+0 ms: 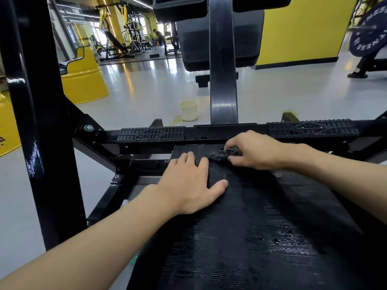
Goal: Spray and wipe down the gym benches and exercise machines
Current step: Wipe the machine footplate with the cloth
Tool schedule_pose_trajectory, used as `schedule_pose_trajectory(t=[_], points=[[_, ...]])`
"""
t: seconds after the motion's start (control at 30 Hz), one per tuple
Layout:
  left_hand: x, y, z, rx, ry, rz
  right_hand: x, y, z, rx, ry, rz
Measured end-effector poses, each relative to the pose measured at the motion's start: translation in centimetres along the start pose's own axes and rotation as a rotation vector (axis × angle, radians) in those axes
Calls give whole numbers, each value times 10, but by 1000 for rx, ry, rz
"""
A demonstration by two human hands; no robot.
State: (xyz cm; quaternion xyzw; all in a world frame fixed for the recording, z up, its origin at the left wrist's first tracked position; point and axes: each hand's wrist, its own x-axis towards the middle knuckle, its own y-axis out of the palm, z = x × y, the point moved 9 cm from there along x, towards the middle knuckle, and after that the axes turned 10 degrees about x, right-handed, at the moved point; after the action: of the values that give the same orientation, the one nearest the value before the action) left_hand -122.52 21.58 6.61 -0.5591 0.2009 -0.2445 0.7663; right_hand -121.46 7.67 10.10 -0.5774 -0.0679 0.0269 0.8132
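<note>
Ribbed pad (272, 227) under flat, spread left hand (188, 185); right hand (257, 151) pinching dark rag (226, 153); cream tub (188, 110) beyond, contents hidden.

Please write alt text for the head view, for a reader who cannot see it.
The right hand pinches a small dark cloth on a gym machine's black ribbed platform, while the left hand lies flat beside it.

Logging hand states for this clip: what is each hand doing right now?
Left hand: open, flat on the black ribbed platform.
Right hand: gripping a dark crumpled cloth.
</note>
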Motion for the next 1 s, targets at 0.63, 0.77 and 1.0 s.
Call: schedule_pose_trajectory(t=[0.63,0.77,1.0], points=[[-5,-4,-22,-80,58,89,-10,-13,-29,28,82,-101],[-4,-9,-26,-82,53,113,-17,-16,-37,-30,85,-47],[-5,-17,-34,-99,75,64,-21,-19,-45,75,91,-80]])
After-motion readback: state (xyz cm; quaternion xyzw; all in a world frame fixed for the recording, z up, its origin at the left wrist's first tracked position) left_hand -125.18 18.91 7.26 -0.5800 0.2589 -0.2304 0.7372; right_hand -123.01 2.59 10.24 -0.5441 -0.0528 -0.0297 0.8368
